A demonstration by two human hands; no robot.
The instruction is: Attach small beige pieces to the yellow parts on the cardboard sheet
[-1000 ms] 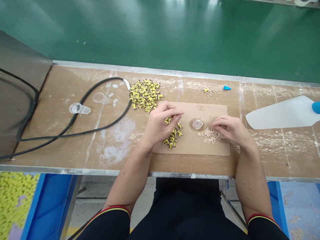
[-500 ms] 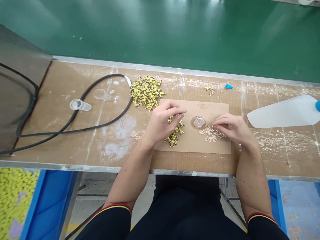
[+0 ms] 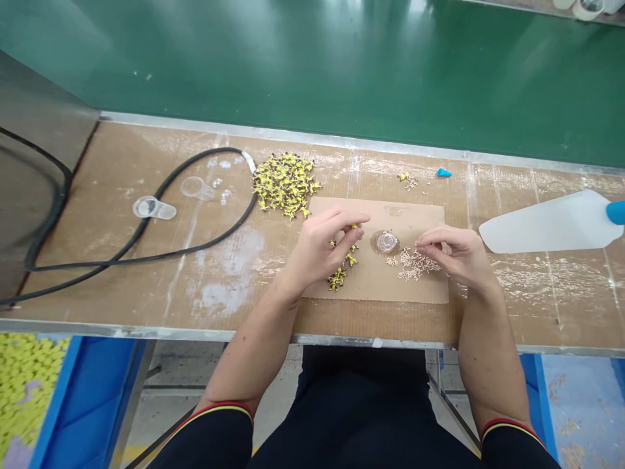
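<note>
My left hand [image 3: 329, 242] is raised over the left side of a cardboard sheet [image 3: 375, 286]. A small yellow-and-black figure piece [image 3: 355, 227] shows between its thumb and fingers. Under and beside that hand lies a small pile of similar yellow-and-black pieces [image 3: 338, 279]. My right hand [image 3: 454, 253] is closed in a pinch, with a tiny pale piece [image 3: 416, 244] barely visible at the fingertips. Just below it are scattered tiny pale pieces [image 3: 415, 266]. Between both hands sits a small round clear dish [image 3: 387, 241], its contents hard to make out.
A larger heap of yellow-and-black pieces [image 3: 286, 184] lies behind my left hand. At left are a looped black cable [image 3: 195, 249] and clear plastic scoops [image 3: 153, 208]. A blue cone cap [image 3: 444, 172] lies behind, and a white bottle [image 3: 551, 223] lies at right.
My left hand has shifted slightly right, and a yellow piece now shows between its fingers. My right hand stays pinched above the pale pieces. The view has tilted slightly.
</note>
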